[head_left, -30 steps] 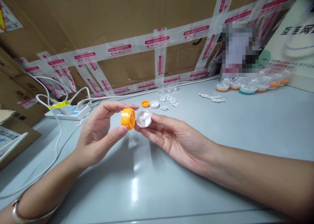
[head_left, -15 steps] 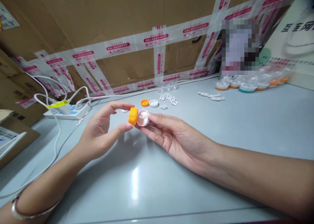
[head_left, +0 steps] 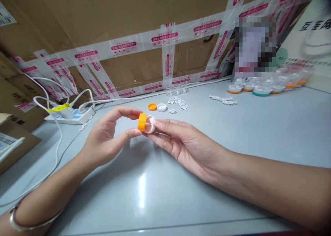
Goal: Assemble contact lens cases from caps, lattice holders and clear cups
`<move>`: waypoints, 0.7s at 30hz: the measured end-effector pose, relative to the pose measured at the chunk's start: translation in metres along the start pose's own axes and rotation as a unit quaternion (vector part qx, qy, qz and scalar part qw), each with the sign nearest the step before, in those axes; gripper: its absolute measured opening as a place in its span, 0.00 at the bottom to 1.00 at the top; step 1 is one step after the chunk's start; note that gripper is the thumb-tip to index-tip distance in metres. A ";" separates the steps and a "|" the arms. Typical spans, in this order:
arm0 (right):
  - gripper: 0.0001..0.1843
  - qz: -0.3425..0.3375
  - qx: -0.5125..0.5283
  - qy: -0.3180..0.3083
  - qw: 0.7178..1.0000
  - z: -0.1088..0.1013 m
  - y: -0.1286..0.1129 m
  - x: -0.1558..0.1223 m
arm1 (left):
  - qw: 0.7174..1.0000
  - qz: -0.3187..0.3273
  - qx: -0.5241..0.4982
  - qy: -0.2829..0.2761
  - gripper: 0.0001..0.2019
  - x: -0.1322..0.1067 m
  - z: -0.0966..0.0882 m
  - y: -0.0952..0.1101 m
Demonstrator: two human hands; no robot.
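Observation:
An orange cap [head_left: 141, 122] is pinched between the thumb and fingers of my left hand [head_left: 108, 134], above the grey table. Right beside it, my right hand [head_left: 181, 137] grips a white ring-like cap [head_left: 150, 124], its hollow side turned toward the orange one. A short white stem shows between the two caps. Whether they touch cannot be made out. Just beyond my hands lie another orange cap [head_left: 152, 106] and a white cap [head_left: 161, 107]. Small white lattice pieces [head_left: 178, 102] are spread to their right.
Several small clear cups [head_left: 176, 89] stand by the cardboard box [head_left: 139, 67] at the back. More white lattice pieces [head_left: 223, 100] lie to the right. Clear domed containers with coloured bases [head_left: 262, 90] fill the back right. A power strip [head_left: 71, 116] with white cables sits at left.
The orange cap has come in against the white cap's open side, and the white cap has turned more edge-on. My hands have stayed almost in place.

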State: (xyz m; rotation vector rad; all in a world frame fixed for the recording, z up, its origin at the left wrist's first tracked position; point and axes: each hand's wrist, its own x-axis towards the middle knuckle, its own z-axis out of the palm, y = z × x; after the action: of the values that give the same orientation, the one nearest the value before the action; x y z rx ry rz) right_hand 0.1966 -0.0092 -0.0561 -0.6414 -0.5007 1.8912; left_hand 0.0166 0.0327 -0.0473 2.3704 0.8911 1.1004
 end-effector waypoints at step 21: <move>0.04 -0.010 0.005 0.000 1.000 -0.003 0.002 0.002 | 1.000 -0.005 -0.004 -0.004 0.13 0.000 0.004 -0.003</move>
State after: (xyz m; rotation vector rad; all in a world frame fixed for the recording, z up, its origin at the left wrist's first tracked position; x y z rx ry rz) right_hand 0.1966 -0.0083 -0.0597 -0.6275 -0.4956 1.8746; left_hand 0.0183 0.0340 -0.0513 2.3590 0.8931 1.0891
